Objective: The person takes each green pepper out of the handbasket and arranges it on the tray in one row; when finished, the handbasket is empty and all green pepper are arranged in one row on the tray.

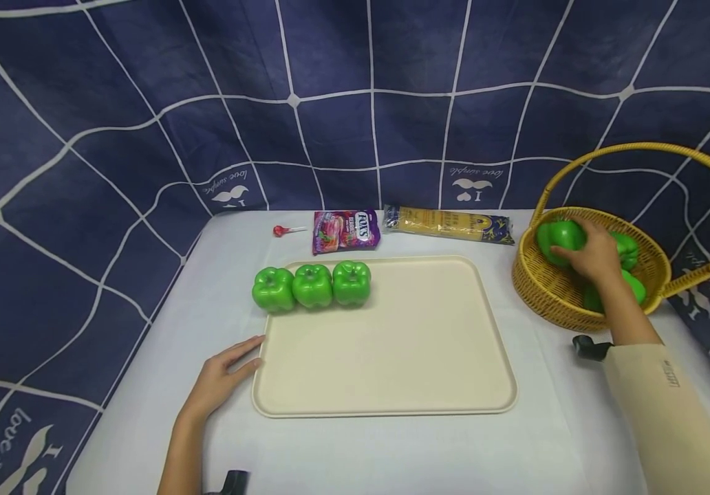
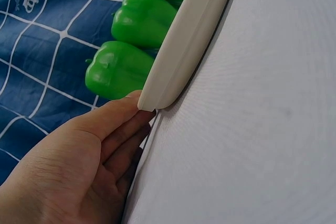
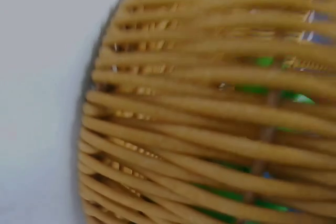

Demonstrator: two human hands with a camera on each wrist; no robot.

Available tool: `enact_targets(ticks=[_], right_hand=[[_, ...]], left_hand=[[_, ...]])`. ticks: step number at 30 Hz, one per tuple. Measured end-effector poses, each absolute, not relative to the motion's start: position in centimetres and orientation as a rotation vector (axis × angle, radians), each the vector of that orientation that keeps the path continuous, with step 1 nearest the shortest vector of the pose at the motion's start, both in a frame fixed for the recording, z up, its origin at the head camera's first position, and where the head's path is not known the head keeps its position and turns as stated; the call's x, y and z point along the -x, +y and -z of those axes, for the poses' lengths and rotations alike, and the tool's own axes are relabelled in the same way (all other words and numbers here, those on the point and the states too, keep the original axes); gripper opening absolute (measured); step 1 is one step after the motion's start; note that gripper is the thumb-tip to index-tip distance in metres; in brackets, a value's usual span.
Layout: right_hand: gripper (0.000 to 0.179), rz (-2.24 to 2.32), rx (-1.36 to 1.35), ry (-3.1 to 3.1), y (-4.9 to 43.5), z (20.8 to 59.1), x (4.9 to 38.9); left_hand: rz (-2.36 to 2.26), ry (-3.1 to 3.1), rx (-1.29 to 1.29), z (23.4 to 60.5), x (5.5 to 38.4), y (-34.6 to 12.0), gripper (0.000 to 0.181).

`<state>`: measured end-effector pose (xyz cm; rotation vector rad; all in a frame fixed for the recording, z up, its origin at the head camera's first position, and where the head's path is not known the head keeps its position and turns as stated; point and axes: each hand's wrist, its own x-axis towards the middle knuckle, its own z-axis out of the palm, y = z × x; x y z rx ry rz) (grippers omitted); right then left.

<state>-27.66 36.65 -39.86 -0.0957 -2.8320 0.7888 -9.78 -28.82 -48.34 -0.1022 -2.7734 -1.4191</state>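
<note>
Right grip (image 1: 599, 258) pinches a pepper (image 1: 558, 238) in the basket (image 1: 534, 295), at the tray's (image 1: 392, 337) 2 o'clock, head view; its gloss could make it slip. Stem direction and long axis can't be made out. Left wrist view: left grip (image 2: 68, 156), loosely extended, touches the tray. Right wrist view: basket weave, no grip visible.
</note>
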Motion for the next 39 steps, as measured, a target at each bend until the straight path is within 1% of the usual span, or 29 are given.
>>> enact_targets(ticks=[4,10,15,20,30,35,39], right_hand=[[0.078,-0.929,0.141,-2.753,35.7,39.2,26.1],[0.086,-1.001,0.157,-2.681,34.4,38.8,23.5],[0.094,-1.075,0.097,-2.632,33.1,38.5,21.5],[0.097,-1.149,-0.009,-2.564,31.3,37.8,20.2],[0.099,-1.160,-0.286,-2.482,26.9,37.3,19.8],[0.099,-1.236,-0.489,-2.454,23.9,37.8,20.5],[0.094,-1.234,-0.624,-2.462,21.2,38.4,21.3]], left_hand=[[1.422,-2.774,0.103,48.2,9.8,-28.8,0.046],[1.427,-2.783,0.109,48.3,9.9,-28.9,0.045],[1.421,-2.789,0.105,48.4,9.9,-29.0,0.045],[1.417,-2.790,0.089,48.5,9.9,-29.0,0.046],[1.390,-2.807,0.067,48.5,9.9,-28.8,0.047],[1.403,-2.797,0.075,48.3,9.8,-28.8,0.047],[1.406,-2.796,0.073,48.3,9.8,-28.8,0.047]])
